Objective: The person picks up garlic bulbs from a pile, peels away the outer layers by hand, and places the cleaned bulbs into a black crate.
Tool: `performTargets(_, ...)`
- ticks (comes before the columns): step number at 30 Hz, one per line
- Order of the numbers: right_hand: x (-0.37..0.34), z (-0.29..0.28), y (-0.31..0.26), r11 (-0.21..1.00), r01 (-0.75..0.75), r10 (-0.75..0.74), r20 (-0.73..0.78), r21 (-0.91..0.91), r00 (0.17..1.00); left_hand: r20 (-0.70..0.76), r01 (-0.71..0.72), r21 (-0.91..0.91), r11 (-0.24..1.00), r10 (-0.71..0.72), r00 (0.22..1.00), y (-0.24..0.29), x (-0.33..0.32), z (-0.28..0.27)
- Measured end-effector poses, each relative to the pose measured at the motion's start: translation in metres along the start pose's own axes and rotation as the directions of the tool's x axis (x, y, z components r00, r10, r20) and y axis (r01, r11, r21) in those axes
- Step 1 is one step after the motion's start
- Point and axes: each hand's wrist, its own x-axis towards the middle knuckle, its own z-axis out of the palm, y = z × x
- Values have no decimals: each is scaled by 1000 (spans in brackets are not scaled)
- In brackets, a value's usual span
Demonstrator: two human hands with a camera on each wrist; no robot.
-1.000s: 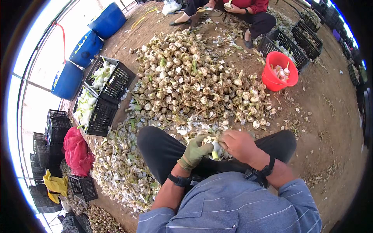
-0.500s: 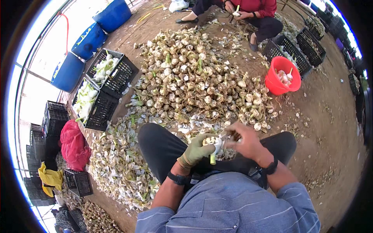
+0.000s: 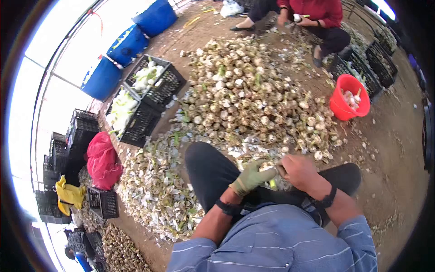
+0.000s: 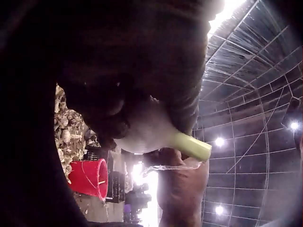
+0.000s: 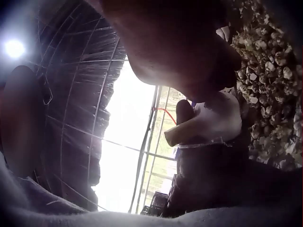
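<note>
While the striped blue shirt (image 3: 281, 235) bunches softly closest to me, the person's two hands meet just beyond, between dark-trousered knees (image 3: 206, 174). The left hand (image 3: 250, 177), in a snug green glove, grips a garlic bulb (image 4: 147, 130); the bare right hand (image 3: 301, 173) curls its fingers and pinches the bulb from the right. From above, the hands mostly cover it; the left wrist view shows a smooth, rounded white bulb, its stubby green stem (image 4: 191, 145) cut flat, and a filmy strip of peel (image 4: 175, 167) hanging near the right hand.

To the left of the knees spreads a drift of papery peelings (image 3: 158, 190). Beyond the knees rises the heap (image 3: 249, 90), round, rough, dirt-brown bulbs with a few green stems. Left of it stand black lattice crates (image 3: 142, 122) of pale garlic; to its right, a smooth red plastic bucket (image 3: 340, 102) holds more bulbs. At the far side sits someone in red (image 3: 317, 11), with blue plastic barrels (image 3: 97, 81) far left. The wrist views alone catch the dark, ribbed roof (image 4: 251, 142); in the left one, bright lamps (image 4: 219, 142) dot it.
</note>
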Motion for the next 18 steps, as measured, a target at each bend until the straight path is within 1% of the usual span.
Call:
performTargets(1, 3, -3, 0, 1000, -11, 11, -2, -11, 1000, -5, -68, 32, 997, 68, 998, 4, 1, 1)
performTargets(2, 4, -4, 2, 999, -33, 33, -14, -10, 999, 20, -34, 14, 999, 33, 999, 10, -2, 1)
performTargets(4, 7, -4, 10, 998, -65, 65, -43, -2, 997, 55, -56, 83, 995, 51, 997, 24, -7, 2)
performTargets(5, 6, -5, 15, 991, -117, 121, -59, 62, 991, 61, -63, 83, 995, 58, 996, 21, -7, 1)
performTargets(8, 5, -14, 32, 932, -305, 343, -200, 196, 918, 110, -84, -44, 995, 89, 990, 14, -6, -2)
performTargets(9, 3, -18, 37, 849, -463, 513, -183, 254, 839, 119, -69, -103, 992, 81, 990, 16, -8, -2)
performTargets(11, -1, -20, 35, 861, -435, 453, -7, 263, 892, 91, -46, -73, 996, 52, 994, 11, -4, -2)
performTargets(12, -5, -21, 30, 863, -425, 419, 82, 272, 904, 80, -29, -55, 998, 33, 996, 10, -3, -1)
performTargets(13, -6, -20, 20, 827, -386, 390, 78, 408, 917, 72, -77, 4, 997, 76, 994, 11, -1, -2)
performTargets(14, -4, -18, 14, 893, -266, 285, 4, 363, 959, 77, -82, 22, 996, 80, 994, 14, -1, -1)
performTargets(15, -4, -15, 8, 940, -144, 171, -63, 308, 983, 82, -85, 39, 996, 82, 993, 24, -4, 2)
performTargets(16, -5, -13, 3, 969, -22, 53, -122, 246, 991, 88, -88, 57, 995, 82, 993, 29, -6, 5)
performTargets(17, -3, -16, 2, 968, 44, -31, -57, 245, 998, 91, -56, 45, 997, 52, 995, 25, -6, 5)
performTargets(18, -5, -12, 4, 975, 48, -38, -50, 216, 998, 93, -27, 34, 999, 24, 995, 17, -4, 4)
